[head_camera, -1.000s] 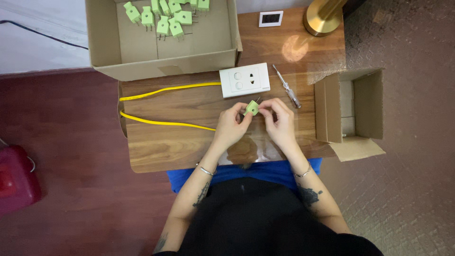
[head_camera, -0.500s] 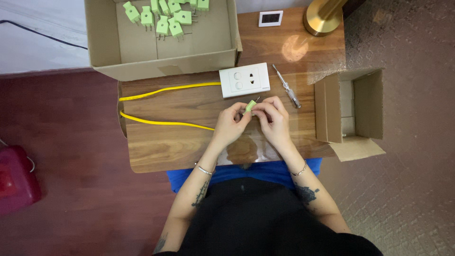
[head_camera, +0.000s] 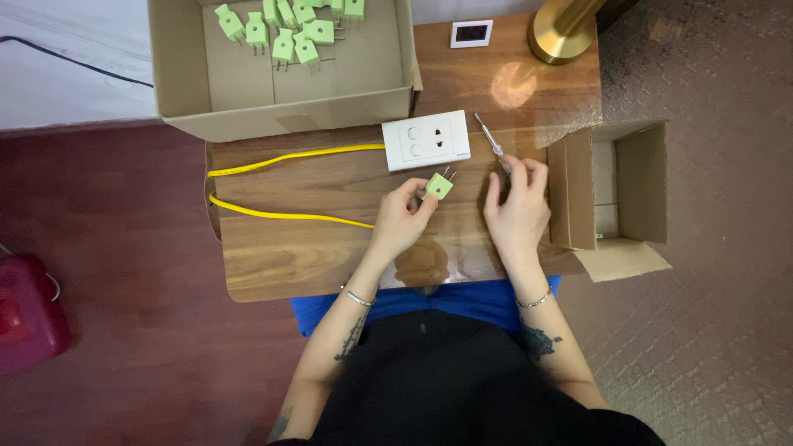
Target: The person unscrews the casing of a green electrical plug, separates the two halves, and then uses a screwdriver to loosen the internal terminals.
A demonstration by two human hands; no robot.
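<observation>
The left hand (head_camera: 402, 221) pinches a green plug (head_camera: 439, 185) between thumb and fingertips, prongs aimed at the white socket (head_camera: 426, 140) just beyond it; the right hand (head_camera: 518, 206), fingers loosely curled, touches the handle of the screwdriver (head_camera: 493, 142) lying on the table (head_camera: 314, 248). A yellow cable (head_camera: 281, 186) runs left of the socket, with open boxes (head_camera: 281, 83) behind and at the right. Half a second ago both hands gripped the plug together; the right has since moved off to the screwdriver.

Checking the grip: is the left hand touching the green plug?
Touching. The head view shows the left hand pinching the green plug between its fingertips.
</observation>
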